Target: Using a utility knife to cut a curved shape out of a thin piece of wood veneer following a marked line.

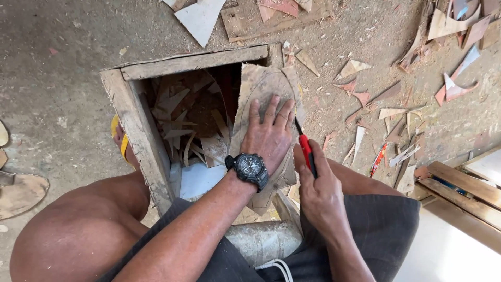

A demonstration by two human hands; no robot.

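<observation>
My left hand (269, 137) lies flat, fingers spread, pinning the brown sheet (261, 86) on the right rim of the wooden box (141, 136). My right hand (319, 190) is clenched around the red knife (306, 151), just right of the sheet. Step in hand, as I judge: cutting along the drawn oval. Next: keep the blade on that line.
</observation>
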